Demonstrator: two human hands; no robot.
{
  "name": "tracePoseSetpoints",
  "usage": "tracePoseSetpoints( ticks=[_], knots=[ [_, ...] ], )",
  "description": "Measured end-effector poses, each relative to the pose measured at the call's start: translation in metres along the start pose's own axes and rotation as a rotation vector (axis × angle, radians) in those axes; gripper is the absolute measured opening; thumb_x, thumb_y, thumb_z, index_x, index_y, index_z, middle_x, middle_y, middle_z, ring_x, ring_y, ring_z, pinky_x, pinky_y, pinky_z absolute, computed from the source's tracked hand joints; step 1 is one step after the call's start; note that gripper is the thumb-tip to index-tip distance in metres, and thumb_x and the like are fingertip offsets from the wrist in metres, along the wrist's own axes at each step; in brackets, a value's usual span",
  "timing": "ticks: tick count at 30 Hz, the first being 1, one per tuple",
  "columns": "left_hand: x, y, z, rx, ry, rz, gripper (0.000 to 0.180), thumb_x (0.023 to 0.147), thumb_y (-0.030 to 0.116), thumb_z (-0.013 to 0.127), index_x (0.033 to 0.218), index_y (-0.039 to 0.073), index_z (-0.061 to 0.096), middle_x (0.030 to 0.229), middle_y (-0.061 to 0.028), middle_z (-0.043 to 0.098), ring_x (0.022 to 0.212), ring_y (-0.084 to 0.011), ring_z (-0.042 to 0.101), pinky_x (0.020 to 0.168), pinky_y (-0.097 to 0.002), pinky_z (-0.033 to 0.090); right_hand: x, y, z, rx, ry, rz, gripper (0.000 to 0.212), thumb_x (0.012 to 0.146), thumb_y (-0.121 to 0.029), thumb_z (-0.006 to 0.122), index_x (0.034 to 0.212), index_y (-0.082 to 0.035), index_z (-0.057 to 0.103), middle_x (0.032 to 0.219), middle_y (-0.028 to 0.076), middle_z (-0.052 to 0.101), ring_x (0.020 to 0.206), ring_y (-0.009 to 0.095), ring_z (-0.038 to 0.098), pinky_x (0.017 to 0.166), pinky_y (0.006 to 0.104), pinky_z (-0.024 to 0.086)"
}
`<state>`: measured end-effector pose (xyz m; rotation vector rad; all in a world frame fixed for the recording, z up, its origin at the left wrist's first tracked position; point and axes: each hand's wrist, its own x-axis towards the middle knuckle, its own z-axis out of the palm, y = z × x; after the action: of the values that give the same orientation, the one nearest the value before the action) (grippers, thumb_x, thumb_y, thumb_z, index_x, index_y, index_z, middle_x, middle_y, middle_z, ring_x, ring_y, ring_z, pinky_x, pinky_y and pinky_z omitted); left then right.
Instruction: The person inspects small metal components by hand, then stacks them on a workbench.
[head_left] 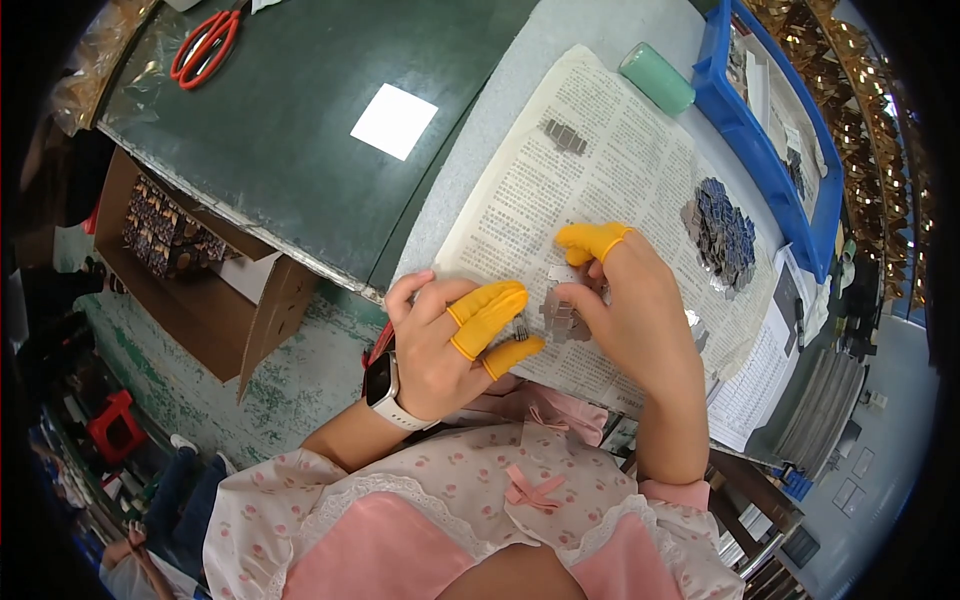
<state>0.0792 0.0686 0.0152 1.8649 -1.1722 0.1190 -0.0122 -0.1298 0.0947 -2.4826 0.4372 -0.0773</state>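
Observation:
My left hand (440,345) wears yellow finger cots on several fingers. Pinched between its covered fingertips is a small shiny metal piece (520,328), partly hidden by them. My right hand (640,310) has a yellow-covered fingertip stretched out, with the thumb apart from it. That thumb is beside a cluster of small grey metal plates (563,318) on the newspaper (500,215). Farther up the paper lies a short row of similar plates (566,136). On the right is a heap of dark blue-grey metal plates (722,235).
A green cylinder (657,78) lies by a blue tray (712,85) at the far right. Printed sheets (750,385) and a pen rest near the right edge. Red-handled scissors (207,48) and a white square (395,121) lie on the green tabletop. An open cardboard box (220,330) stands below, left.

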Motion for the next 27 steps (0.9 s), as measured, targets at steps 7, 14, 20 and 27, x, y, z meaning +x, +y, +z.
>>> tracePoseSetpoints(
  ticks=[7, 14, 20, 27],
  knots=[
    [-0.001, -0.001, 0.0, -0.003, 0.002, -0.007, 0.055, 0.071, 0.031, 0.093, 0.12, 0.012, 0.077, 0.111, 0.0017, 0.074, 0.101, -0.0194, 0.065, 0.106, -0.0467, 0.035, 0.0, -0.009, -0.009, 0.053, -0.096, 0.081, 0.038, 0.083, -0.008, 0.079, 0.12, -0.004, 0.07, 0.096, 0.014, 0.066, 0.095, 0.036, 0.064, 0.083, 0.0453, 0.053],
    [0.001, -0.001, -0.003, -0.012, -0.024, -0.02, 0.054, 0.072, 0.03, 0.092, 0.121, 0.012, 0.076, 0.112, 0.0021, 0.075, 0.102, -0.0195, 0.065, 0.107, -0.047, 0.035, -0.017, 0.007, 0.008, 0.267, -0.121, -0.228, 0.034, 0.083, -0.006, 0.079, 0.116, -0.009, 0.074, 0.107, 0.009, 0.067, 0.097, 0.032, 0.067, 0.08, 0.0408, 0.057],
    [0.002, 0.0, -0.003, -0.014, -0.028, -0.021, 0.053, 0.073, 0.029, 0.091, 0.121, 0.012, 0.076, 0.112, 0.0025, 0.075, 0.102, -0.0196, 0.065, 0.107, -0.0473, 0.035, -0.026, 0.023, 0.026, 0.172, 0.007, -0.433, 0.026, 0.08, -0.001, 0.079, 0.104, -0.008, 0.077, 0.112, 0.008, 0.069, 0.104, 0.031, 0.069, 0.084, 0.0383, 0.06],
    [0.002, 0.001, -0.003, -0.008, -0.035, -0.021, 0.056, 0.072, 0.028, 0.092, 0.123, 0.013, 0.075, 0.113, 0.0026, 0.074, 0.104, -0.0203, 0.065, 0.107, -0.048, 0.035, -0.031, 0.011, 0.022, 0.233, 0.06, -0.34, 0.031, 0.08, -0.001, 0.082, 0.109, -0.009, 0.077, 0.113, 0.009, 0.073, 0.1, 0.031, 0.072, 0.08, 0.0365, 0.061]
  ],
)
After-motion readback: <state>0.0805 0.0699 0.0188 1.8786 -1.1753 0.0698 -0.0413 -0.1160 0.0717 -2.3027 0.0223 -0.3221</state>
